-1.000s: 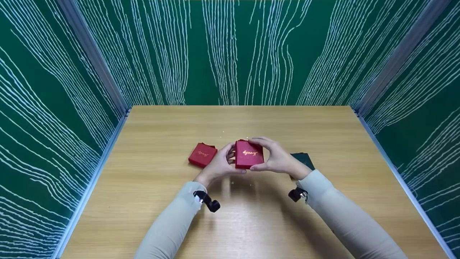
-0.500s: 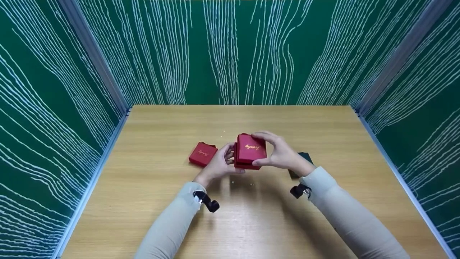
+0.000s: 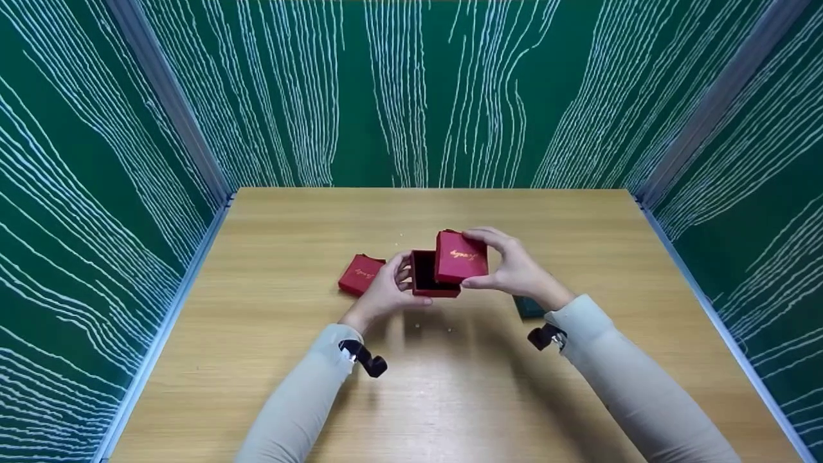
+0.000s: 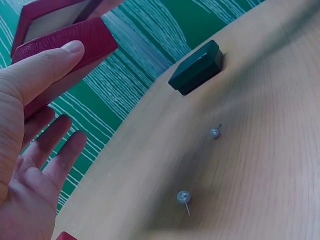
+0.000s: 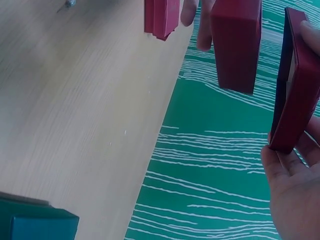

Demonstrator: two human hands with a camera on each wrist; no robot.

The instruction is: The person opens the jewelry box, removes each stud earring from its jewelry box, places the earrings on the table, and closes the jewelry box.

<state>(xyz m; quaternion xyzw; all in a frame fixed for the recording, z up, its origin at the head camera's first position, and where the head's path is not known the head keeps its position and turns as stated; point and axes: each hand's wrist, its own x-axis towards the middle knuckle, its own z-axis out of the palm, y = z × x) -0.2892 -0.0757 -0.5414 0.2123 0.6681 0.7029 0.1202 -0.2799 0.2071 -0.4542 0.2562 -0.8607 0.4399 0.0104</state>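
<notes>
My left hand (image 3: 384, 290) grips the base (image 3: 423, 273) of a red jewelry box, its dark inside showing. Up and to the right, my right hand (image 3: 512, 270) holds the box's lid (image 3: 460, 256), which bears gold lettering and still overlaps the base in the head view. From the right wrist, lid (image 5: 299, 100) and base (image 5: 236, 47) appear with a gap between them. Two stud earrings with round, pearl-like heads lie on the table below the hands; the left wrist view shows the nearer earring (image 4: 184, 197) and the farther earring (image 4: 215, 132).
A second red box (image 3: 359, 273), closed, lies left of my left hand. A dark green box (image 4: 197, 67) sits on the table (image 3: 308, 386), partly hidden under my right wrist in the head view. Tiny pale specks (image 5: 125, 132) dot the tabletop farther back. Green patterned panels (image 3: 386, 96) enclose three sides.
The lid has come off the base and moved up and right with my right hand. The base's inside now shows, and my left hand has shifted slightly left with it.
</notes>
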